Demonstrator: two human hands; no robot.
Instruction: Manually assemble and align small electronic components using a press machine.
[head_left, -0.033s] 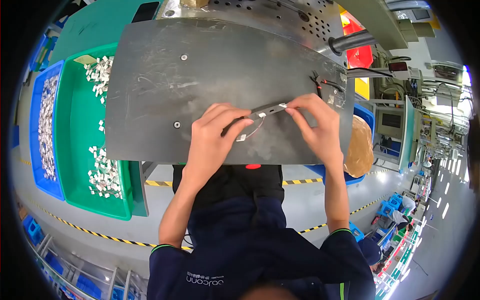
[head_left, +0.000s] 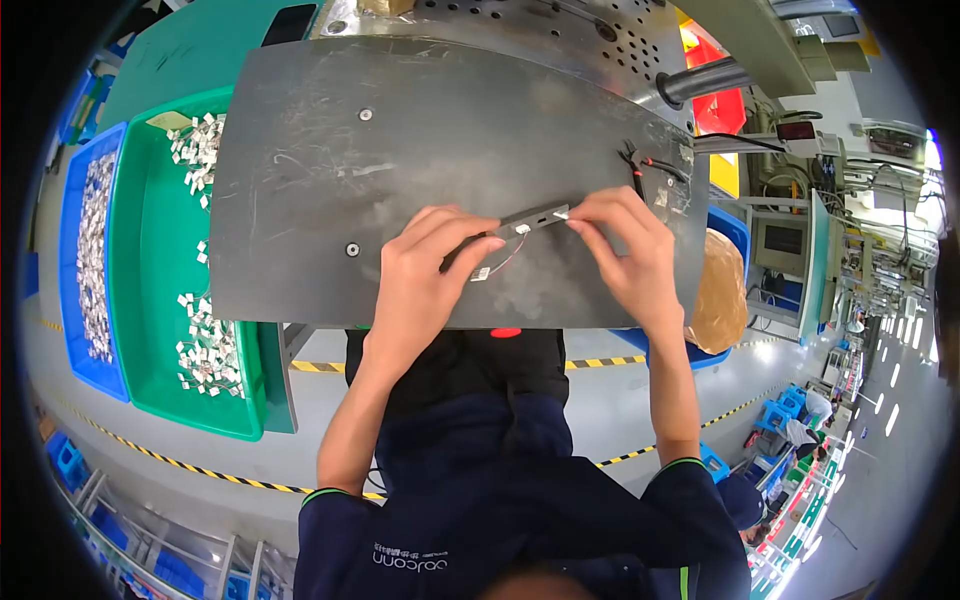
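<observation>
My left hand [head_left: 424, 258] pinches the left end of a narrow grey metal bar [head_left: 533, 218] between thumb and fingers, above the dark work plate [head_left: 300, 200]. A white connector [head_left: 522, 230] sits at the bar's near edge. From it a thin cable [head_left: 508, 258] curves down to a second white connector [head_left: 481, 273], beside my left thumb. At the bar's right end, the thumb and fingers of my right hand [head_left: 632, 245] are closed on a small white piece [head_left: 562, 214]. Its exact kind is too small to make out, and my fingertips partly cover it.
To the left stand a green bin [head_left: 150, 260] with several white-connector cables [head_left: 212, 345] and a blue bin [head_left: 70, 250] full of small parts. Red-handled cutters [head_left: 638, 172] lie at the plate's right. A brown wrapped bundle [head_left: 718, 295] is beyond its right edge.
Both hands and the bar have shifted very slightly to the left. My right fingertips have tilted the small white piece a little at the bar's end.
</observation>
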